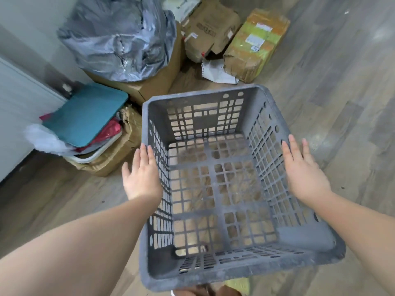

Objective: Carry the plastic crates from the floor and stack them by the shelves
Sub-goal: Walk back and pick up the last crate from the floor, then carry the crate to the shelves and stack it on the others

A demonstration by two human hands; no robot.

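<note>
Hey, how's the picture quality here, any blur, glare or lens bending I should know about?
Head view: wide-angle bending curves the floor planks and skews the grey crate; light motion softness on the left hand, right hand and crate rim; glare on the silver plastic bag and a shiny patch of floor at upper right; lighting is even, with soft shadows.

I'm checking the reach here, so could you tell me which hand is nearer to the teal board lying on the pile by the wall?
Left. The left hand is at the grey crate's left rim, on the teal board's side. The right hand is at the opposite rim, farther away.
</note>
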